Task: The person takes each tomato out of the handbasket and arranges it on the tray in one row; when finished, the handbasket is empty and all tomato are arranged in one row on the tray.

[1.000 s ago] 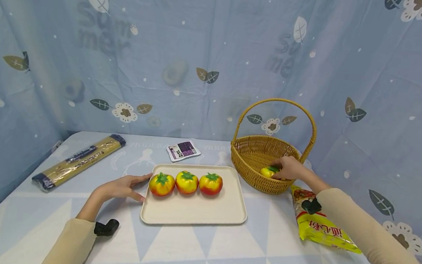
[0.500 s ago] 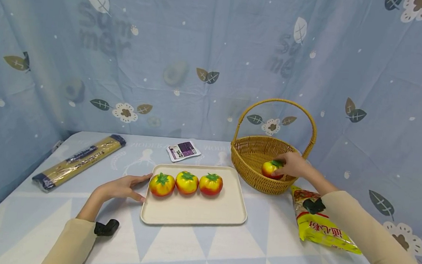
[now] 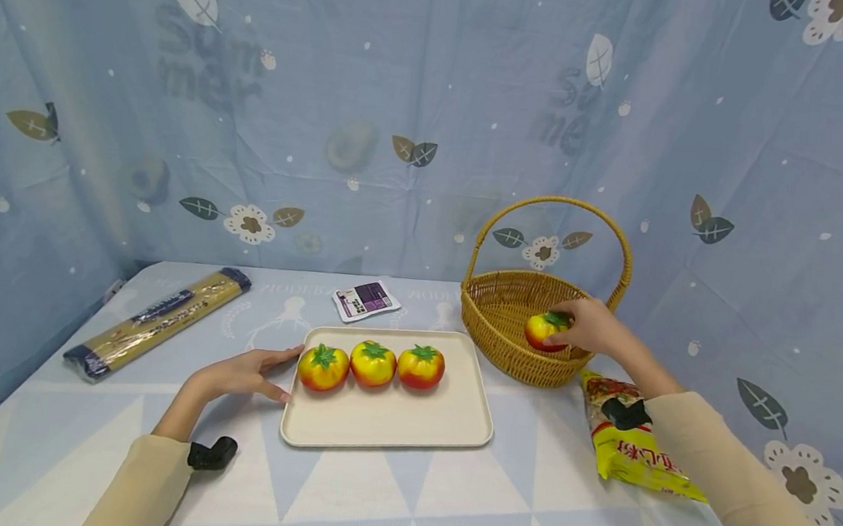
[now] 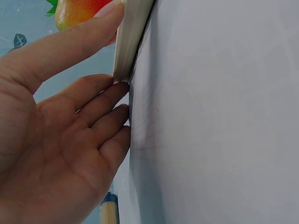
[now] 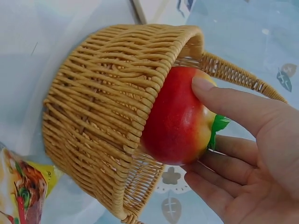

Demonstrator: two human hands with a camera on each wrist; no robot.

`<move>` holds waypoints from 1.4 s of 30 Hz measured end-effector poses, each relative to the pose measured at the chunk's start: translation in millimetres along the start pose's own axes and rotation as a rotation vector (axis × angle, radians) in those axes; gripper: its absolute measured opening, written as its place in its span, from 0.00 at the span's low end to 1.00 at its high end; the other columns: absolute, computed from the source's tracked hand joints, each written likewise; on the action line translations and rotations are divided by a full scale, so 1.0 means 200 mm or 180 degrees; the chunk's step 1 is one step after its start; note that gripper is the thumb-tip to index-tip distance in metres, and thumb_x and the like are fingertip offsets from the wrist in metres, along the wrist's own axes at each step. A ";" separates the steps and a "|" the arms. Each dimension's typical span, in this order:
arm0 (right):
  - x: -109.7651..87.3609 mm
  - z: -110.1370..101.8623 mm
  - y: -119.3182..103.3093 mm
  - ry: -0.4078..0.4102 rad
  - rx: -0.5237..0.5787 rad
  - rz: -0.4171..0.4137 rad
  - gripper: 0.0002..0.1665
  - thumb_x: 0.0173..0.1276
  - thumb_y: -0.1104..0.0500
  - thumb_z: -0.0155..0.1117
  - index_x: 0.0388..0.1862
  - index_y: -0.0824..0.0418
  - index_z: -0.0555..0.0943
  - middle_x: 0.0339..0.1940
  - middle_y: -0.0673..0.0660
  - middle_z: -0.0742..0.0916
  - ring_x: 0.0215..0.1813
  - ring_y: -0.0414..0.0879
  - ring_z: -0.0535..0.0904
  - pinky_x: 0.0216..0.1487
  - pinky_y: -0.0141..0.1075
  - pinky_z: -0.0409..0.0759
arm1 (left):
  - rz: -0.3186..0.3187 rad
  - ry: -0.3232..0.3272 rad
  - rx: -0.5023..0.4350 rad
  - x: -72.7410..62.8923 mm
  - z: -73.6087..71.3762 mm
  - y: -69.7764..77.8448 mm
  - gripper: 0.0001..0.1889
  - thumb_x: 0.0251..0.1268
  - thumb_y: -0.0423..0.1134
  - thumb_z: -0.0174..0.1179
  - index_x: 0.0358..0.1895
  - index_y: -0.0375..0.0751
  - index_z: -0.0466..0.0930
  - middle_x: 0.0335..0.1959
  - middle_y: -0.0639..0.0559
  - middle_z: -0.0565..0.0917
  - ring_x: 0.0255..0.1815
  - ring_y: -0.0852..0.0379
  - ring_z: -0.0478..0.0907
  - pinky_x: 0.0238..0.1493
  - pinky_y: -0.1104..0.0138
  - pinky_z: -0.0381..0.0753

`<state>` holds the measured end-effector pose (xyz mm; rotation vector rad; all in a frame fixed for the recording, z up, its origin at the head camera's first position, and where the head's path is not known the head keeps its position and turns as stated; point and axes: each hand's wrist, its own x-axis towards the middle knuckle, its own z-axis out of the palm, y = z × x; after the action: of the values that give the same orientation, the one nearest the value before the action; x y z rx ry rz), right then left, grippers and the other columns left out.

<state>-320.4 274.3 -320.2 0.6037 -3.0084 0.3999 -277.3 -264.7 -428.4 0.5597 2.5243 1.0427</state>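
Observation:
My right hand point(image 3: 591, 326) grips a red-and-yellow fruit point(image 3: 545, 332) with a green leafy top, in the right part of the wicker basket point(image 3: 499, 347). In the right wrist view the thumb lies on one side of the fruit point(image 5: 175, 119) and the fingers on the other, at the basket's rim. My left hand point(image 3: 242, 374) rests at the left edge of the cream tray point(image 3: 385, 423), touching it with thumb and fingertips. Three similar fruits, the left one point(image 3: 324, 368), the middle one point(image 3: 373, 365) and the right one point(image 3: 421, 367), stand in a row on the tray.
A yellow bag point(image 3: 634, 457) lies under the right forearm, partly hidden. Behind the tray is a small white-and-purple packet point(image 3: 366, 301). A long pack of noodles point(image 3: 161, 320) lies at the left. The basket's tall handle point(image 3: 558, 198) arches above it.
My right hand has come up slightly and to the right within the basket, and the fruit has risen with it, showing more of its red side. The left hand and tray have stayed put.

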 end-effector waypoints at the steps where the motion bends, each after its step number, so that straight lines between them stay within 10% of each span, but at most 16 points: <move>1: 0.00 0.00 0.00 0.0012 0.0010 0.0010 0.33 0.57 0.53 0.75 0.55 0.73 0.79 0.48 0.69 0.84 0.42 0.55 0.79 0.40 0.46 0.80 | -0.0003 0.0000 -0.0011 0.00 0.00 0.00 0.48 0.55 0.44 0.70 0.74 0.30 0.52 0.73 0.28 0.53 0.72 0.29 0.49 0.68 0.38 0.51; 42: -0.15 0.00 -0.15 0.0333 0.0173 0.0149 0.38 0.57 0.51 0.75 0.63 0.67 0.75 0.55 0.69 0.82 0.55 0.66 0.75 0.48 0.59 0.75 | -0.0021 0.0004 -0.0036 0.01 0.00 -0.02 0.48 0.54 0.44 0.70 0.74 0.31 0.53 0.73 0.30 0.54 0.73 0.30 0.49 0.68 0.39 0.52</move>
<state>-280.6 258.1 -316.6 0.5002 -2.9248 0.5011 -279.8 -266.0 -431.3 0.5472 2.5179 1.0545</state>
